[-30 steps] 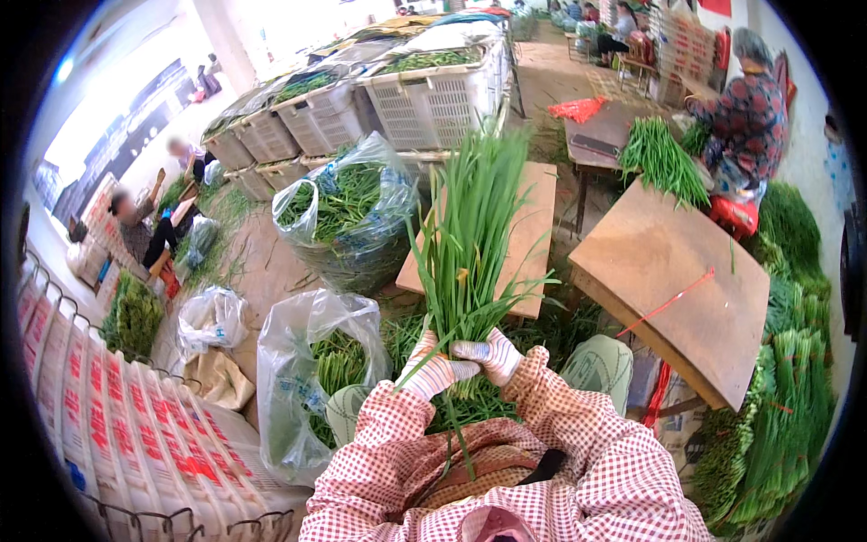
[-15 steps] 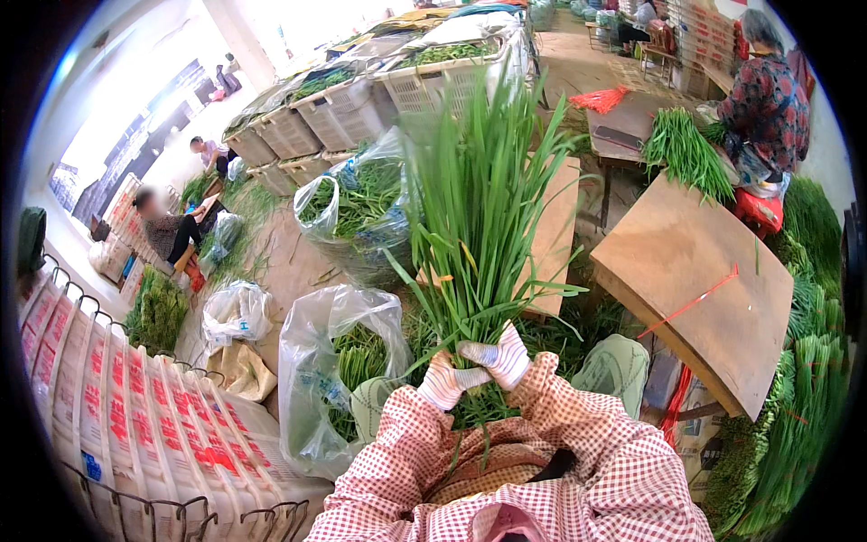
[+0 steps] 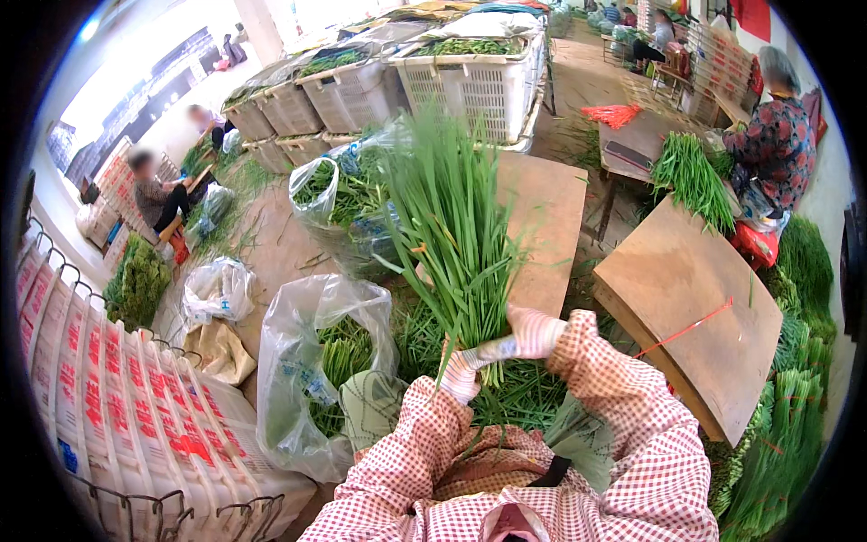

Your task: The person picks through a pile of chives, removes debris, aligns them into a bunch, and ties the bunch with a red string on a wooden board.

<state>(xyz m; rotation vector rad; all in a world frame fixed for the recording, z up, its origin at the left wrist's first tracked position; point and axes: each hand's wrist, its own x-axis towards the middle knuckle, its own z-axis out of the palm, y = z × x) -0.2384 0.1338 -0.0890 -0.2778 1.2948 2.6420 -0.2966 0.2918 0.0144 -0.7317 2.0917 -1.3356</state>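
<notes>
A tall bunch of garlic chives [image 3: 465, 244] stands upright in front of me, its leaf tips blurred. Low down, around the stems, my left hand [image 3: 461, 374] in a striped glove is closed on it. My right hand [image 3: 535, 333], gloved alike, presses the bunch from the right, with fingers curled against the stems. Cut stem ends poke out just below the gloves. Loose green leaves [image 3: 519, 397] lie beneath, near my lap. To the left, an open clear plastic bag [image 3: 287, 361] holds more chives.
A wooden board [image 3: 542, 226] lies behind the bunch, and a wooden table [image 3: 691, 307] with a red tie stands right. White crates [image 3: 470, 95] of greens are stacked ahead. A wrapped stack [image 3: 153, 415] fills the left. A person [image 3: 768, 135] works at far right; others sit left.
The bunch has become more compact, its spread leaves drawn together. My right hand has shifted right and slightly up along it; both hands stay at the stems. The view has shifted slightly.
</notes>
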